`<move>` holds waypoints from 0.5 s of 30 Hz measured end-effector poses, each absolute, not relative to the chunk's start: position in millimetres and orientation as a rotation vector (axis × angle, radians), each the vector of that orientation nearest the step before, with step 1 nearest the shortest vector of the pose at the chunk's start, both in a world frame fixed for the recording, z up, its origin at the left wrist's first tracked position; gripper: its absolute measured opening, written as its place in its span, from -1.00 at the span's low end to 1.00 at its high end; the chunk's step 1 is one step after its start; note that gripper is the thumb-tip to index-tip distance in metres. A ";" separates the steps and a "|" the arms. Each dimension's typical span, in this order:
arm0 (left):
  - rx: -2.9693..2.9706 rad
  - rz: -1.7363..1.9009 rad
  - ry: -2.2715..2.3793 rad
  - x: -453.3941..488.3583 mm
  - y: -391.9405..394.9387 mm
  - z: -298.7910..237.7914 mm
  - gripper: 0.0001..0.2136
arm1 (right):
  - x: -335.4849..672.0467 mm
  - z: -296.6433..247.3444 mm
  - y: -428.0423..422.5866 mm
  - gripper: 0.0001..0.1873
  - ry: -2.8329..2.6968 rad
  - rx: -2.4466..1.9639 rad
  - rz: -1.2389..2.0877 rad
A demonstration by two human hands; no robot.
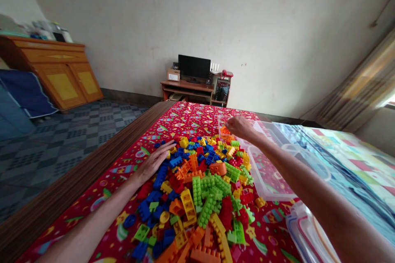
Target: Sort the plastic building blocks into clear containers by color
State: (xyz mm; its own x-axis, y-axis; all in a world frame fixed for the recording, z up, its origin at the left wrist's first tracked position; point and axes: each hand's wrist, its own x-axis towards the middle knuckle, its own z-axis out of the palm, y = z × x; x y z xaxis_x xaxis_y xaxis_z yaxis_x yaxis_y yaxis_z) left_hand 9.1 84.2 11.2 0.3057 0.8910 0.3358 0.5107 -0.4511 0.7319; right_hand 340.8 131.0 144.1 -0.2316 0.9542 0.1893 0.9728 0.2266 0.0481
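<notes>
A large heap of toy building blocks (212, 185) in yellow, blue, green, orange and red covers the middle of the red patterned cloth. My left hand (156, 162) rests at the heap's left side, fingers stretched out beside blue and yellow blocks, holding nothing. Beyond the heap's far right, my right hand (240, 126) is closed over a clear plastic container (219, 122). Orange blocks (225, 130) show just below its fingertips; whether the fingers grip one is hidden.
Right of the heap lies a clear plastic tray or lid (257, 181). Stacked clear lids (308, 230) with coloured rims sit at the near right. Patterned bedding (348, 156) extends on the right. A desk with a monitor (194, 68) stands by the wall, a wooden cabinet (61, 76) at left.
</notes>
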 end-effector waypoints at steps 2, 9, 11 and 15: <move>2.079 1.010 1.239 9.3 83.9 11.4 -0.40 | 333.1 134.3 124.1 -0.64 -2.498 -1.773 -0.149; 2.092 1.030 1.224 8.6 86.6 8.8 -0.40 | 311.9 89.9 120.0 -0.69 -2.644 -1.380 0.126; 2.083 1.049 1.221 8.0 89.0 5.4 -0.41 | 303.0 83.4 116.5 -0.65 -2.609 -1.233 0.226; 2.056 1.058 1.230 7.3 92.4 -0.2 -0.39 | 278.5 83.1 99.5 -0.63 -2.635 -0.921 0.378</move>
